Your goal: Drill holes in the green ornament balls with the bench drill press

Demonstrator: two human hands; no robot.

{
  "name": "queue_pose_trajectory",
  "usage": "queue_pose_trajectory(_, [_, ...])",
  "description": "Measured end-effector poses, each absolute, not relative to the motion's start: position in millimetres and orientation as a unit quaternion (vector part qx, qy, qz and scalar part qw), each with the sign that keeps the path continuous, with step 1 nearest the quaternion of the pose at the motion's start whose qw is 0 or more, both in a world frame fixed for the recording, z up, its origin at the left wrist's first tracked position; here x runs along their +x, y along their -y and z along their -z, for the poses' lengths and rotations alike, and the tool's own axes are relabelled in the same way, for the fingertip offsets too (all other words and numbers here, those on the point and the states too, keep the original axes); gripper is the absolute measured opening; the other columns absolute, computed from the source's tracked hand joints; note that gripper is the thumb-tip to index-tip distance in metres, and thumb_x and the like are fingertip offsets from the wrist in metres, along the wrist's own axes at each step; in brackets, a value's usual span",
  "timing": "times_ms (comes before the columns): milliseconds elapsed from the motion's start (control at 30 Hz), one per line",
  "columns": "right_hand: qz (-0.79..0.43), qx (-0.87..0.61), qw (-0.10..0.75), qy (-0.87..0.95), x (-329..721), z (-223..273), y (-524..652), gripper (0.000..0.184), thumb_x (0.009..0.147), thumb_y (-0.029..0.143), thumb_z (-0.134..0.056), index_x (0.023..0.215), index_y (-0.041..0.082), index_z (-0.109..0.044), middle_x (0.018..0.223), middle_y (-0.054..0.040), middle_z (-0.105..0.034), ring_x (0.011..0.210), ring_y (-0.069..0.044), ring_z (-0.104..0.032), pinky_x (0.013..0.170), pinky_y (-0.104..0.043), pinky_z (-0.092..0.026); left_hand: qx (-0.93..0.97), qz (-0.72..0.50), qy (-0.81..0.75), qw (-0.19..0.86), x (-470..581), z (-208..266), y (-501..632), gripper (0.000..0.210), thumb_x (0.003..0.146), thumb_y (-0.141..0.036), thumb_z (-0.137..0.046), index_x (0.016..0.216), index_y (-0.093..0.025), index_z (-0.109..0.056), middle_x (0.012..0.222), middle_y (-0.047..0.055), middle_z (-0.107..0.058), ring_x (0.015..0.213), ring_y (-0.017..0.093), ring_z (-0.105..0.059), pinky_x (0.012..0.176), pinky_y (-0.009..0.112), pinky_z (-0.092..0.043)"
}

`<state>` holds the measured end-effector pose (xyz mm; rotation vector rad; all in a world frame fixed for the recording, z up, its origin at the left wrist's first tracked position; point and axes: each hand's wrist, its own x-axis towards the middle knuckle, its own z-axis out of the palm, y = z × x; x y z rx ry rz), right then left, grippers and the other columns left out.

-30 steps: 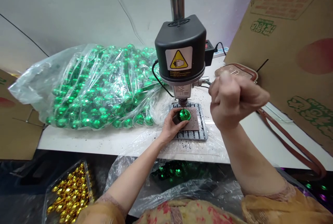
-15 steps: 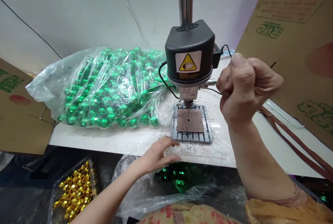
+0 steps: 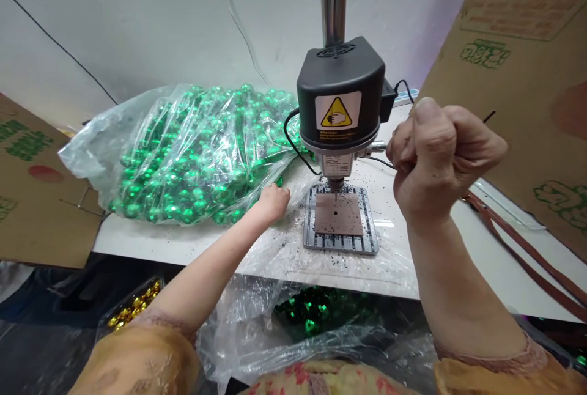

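A small bench drill press [image 3: 342, 95] with a black motor housing stands in front of me. My right hand [image 3: 443, 162] is closed in a fist around its feed handle, at the end of the metal shaft [image 3: 376, 147]. Under the bit lies a brown square plate [image 3: 339, 214] with one dark hole, resting on the slotted metal base [image 3: 310, 242]; no ball sits on it. My left hand [image 3: 275, 200] reaches to the right end of a clear plastic bag [image 3: 87, 147] full of shiny green balls [image 3: 183, 169]. Its fingers are curled at a green ball [image 3: 279, 181], mostly hidden by them.
Dark shavings dot the white table [image 3: 151, 241] and base. Below the table's front edge, green balls [image 3: 312, 309] lie in clear plastic, and gold balls [image 3: 137, 303] fill a tray at left. Cardboard boxes [image 3: 513, 95] flank the table; a brown strap [image 3: 518, 248] lies at right.
My left hand has moved from in front of the drill base, up and left to the bag, and its fingers have curled. My right hand keeps its grip on the handle.
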<state>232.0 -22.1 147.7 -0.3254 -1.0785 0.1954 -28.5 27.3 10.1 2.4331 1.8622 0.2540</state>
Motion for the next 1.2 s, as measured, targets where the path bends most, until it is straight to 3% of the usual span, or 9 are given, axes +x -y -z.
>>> queue_pose_trajectory(200, [-0.110, -0.173, 0.830, 0.519, 233.8, -147.4, 25.7, 0.047, 0.094, 0.026, -0.064, 0.053, 0.022, -0.041, 0.045, 0.0051, -0.033, 0.042, -0.009, -0.034, 0.045, -0.033, -0.025, 0.793, 0.040, -0.606, 0.048, -26.8, -15.2, -29.4, 0.022, 0.055, -0.001, -0.080, 0.060, -0.014, -0.063, 0.061, 0.010, -0.064, 0.092, 0.038, -0.069, 0.090, 0.049, -0.047])
queue_pose_trajectory(333, [-0.111, -0.175, 0.821, 0.532, 235.5, -147.2, 28.1, 0.046, 0.094, 0.026, -0.063, 0.053, 0.023, -0.043, 0.045, 0.0049, -0.034, 0.041, -0.010, -0.036, 0.044, -0.034, -0.027, 0.805, 0.069, -0.586, 0.059, -25.5, -29.1, -28.1, 0.033, 0.050, -0.001, -0.083, 0.075, -0.016, -0.069, 0.064, 0.008, -0.064, 0.089, 0.037, -0.068, 0.085, 0.045, -0.048])
queue_pose_trajectory(400, [-0.111, -0.167, 0.819, 0.538, 235.9, -146.8, 28.7, 0.045, 0.094, 0.023, -0.062, 0.053, 0.021, -0.044, 0.046, 0.0049, -0.036, 0.041, -0.008, -0.037, 0.044, -0.032, -0.028, 0.813, 0.003, -0.577, 0.072, -26.5, -40.0, -23.7, 0.040, 0.057, -0.007, -0.084, 0.094, -0.017, -0.072, 0.073, 0.008, -0.068, 0.086, 0.033, -0.067, 0.081, 0.041, -0.049])
queue_pose_trajectory(500, [-0.109, -0.157, 0.819, 0.541, 235.7, -146.1, 28.8, 0.044, 0.095, 0.022, -0.061, 0.054, 0.020, -0.044, 0.047, 0.0050, -0.038, 0.042, -0.006, -0.036, 0.044, -0.030, -0.027, 0.790, -0.204, -0.561, 0.140, -26.4, -51.7, -11.0, 0.043, 0.075, -0.025, -0.082, 0.115, -0.021, -0.069, 0.096, 0.008, -0.071, 0.082, 0.024, -0.065, 0.076, 0.034, -0.049])
queue_pose_trajectory(667, [-0.108, -0.187, 0.823, 0.525, 234.4, -146.2, 30.0, 0.047, 0.094, 0.029, -0.064, 0.053, 0.023, -0.042, 0.045, 0.0047, -0.033, 0.041, -0.010, -0.035, 0.044, -0.034, -0.028, 0.652, -0.441, -0.497, 0.364, -12.4, -42.2, 17.3, 0.043, 0.085, -0.045, -0.076, 0.121, -0.022, -0.068, 0.093, 0.004, -0.071, 0.073, 0.015, -0.063, 0.070, 0.028, -0.050])
queue_pose_trajectory(867, [-0.134, -0.188, 0.821, 0.522, 234.7, -145.3, 30.6, 0.047, 0.092, 0.035, -0.066, 0.053, 0.024, -0.043, 0.045, 0.0043, -0.032, 0.042, -0.011, -0.035, 0.046, -0.036, -0.028, 0.553, -0.522, -0.447, 0.472, 19.5, -21.4, 40.6, 0.048, 0.079, -0.047, -0.083, 0.118, -0.022, -0.071, 0.112, 0.006, -0.074, 0.097, 0.018, -0.069, 0.087, 0.030, -0.055])
queue_pose_trajectory(1033, [-0.125, -0.168, 0.825, 0.525, 234.9, -143.4, 27.6, 0.046, 0.093, 0.030, -0.065, 0.054, 0.022, -0.042, 0.046, 0.0047, -0.031, 0.042, -0.010, -0.034, 0.046, -0.034, -0.025, 0.497, -0.519, -0.443, 0.536, 37.7, -10.5, 46.9, 0.057, 0.088, -0.060, -0.068, 0.129, -0.021, -0.062, 0.120, 0.011, -0.071, 0.098, 0.023, -0.071, 0.081, 0.036, -0.060])
queue_pose_trajectory(1200, [-0.117, -0.169, 0.815, 0.541, 235.9, -143.1, 29.0, 0.046, 0.095, 0.030, -0.062, 0.055, 0.021, -0.040, 0.047, 0.0047, -0.036, 0.042, -0.008, -0.033, 0.045, -0.032, -0.025, 0.595, -0.453, -0.463, 0.475, 42.3, 5.8, 52.0, 0.061, 0.075, -0.043, -0.086, 0.126, -0.020, -0.059, 0.115, 0.009, -0.069, 0.103, 0.022, -0.068, 0.091, 0.036, -0.057])
